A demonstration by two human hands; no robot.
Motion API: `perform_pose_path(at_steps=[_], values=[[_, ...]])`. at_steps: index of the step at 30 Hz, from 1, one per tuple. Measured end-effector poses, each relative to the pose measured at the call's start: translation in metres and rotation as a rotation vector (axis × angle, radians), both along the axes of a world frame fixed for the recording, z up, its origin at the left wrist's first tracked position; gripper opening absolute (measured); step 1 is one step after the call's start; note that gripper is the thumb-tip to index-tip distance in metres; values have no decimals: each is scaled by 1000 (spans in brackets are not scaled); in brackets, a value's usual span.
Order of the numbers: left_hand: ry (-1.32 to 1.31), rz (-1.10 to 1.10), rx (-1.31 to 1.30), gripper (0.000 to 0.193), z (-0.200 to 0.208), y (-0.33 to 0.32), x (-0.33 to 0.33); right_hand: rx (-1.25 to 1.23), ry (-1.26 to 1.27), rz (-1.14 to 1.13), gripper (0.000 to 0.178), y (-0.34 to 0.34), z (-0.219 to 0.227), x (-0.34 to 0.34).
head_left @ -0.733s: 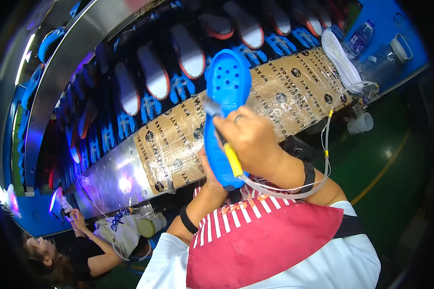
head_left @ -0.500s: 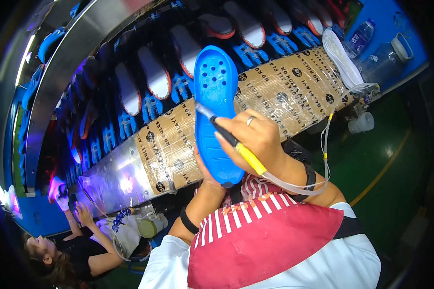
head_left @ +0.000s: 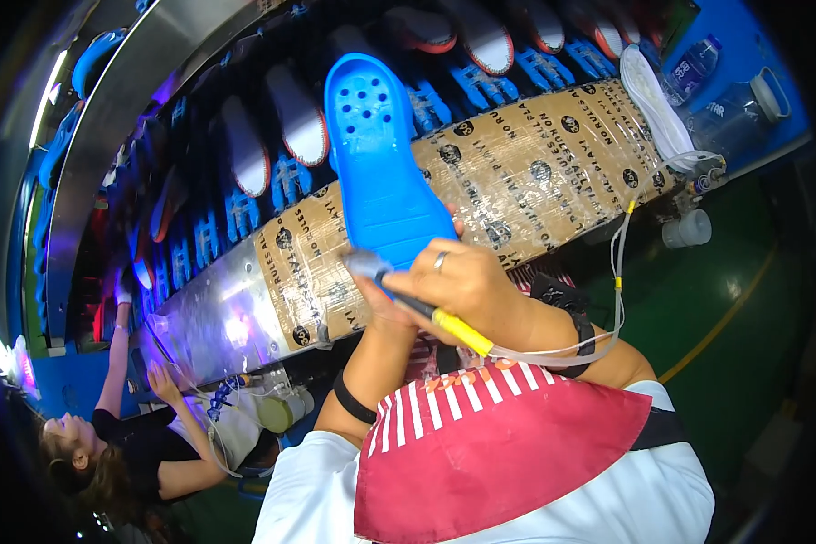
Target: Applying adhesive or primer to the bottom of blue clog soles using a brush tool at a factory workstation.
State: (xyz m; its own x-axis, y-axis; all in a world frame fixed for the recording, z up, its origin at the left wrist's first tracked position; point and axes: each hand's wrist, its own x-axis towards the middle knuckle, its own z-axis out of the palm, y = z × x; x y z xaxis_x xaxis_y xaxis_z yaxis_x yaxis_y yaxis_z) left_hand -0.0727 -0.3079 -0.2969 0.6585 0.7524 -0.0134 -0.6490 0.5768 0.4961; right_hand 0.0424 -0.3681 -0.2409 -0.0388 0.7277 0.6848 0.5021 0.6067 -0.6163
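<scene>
Right hand [head_left: 467,288] pinches your brush [head_left: 462,333], fingers bunched round the dark part of the handle, bristles off to its left. Left hand [head_left: 388,306] is curled under the blue sole [head_left: 385,195]: fingertips peek past the far right edge, the rest sits at the heel's left side. Can't see the palm, sole hides it.

Sole is just beyond both hands, inner face up, holed toe pointing away from you, with the taped bench [head_left: 562,177] under and past it. Bristles are at the left rim near the heel; contact or slightly off, can't tell, tip's blurred.

Step, my read: brushing the rim at the heel end. Next move probably calls for a steady sweep round the heel, left fingers kept out of the path. Right hand covers much of the heel, so no call on coverage there.

Clear tube [head_left: 619,249] loops out right of your right hand; leave it slack. Shoes [head_left: 247,154] hang beyond your left hand, co-worker [head_left: 136,444] well left of it.
</scene>
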Motion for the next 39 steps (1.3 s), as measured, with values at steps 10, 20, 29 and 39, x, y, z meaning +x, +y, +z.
perform_pose_path(at_steps=[10,20,29,39], values=[[-99,-6,-12,105,19,24,-12,-228,245,144,25,-11,-4,6],[28,49,61,105,35,38,-16,-202,211,99,30,-17,-9,30],[-66,-74,90,104,33,42,-25,-405,279,477,31,-18,0,37],[-44,-76,10,75,11,65,-55,-299,86,562,29,-19,-5,46]])
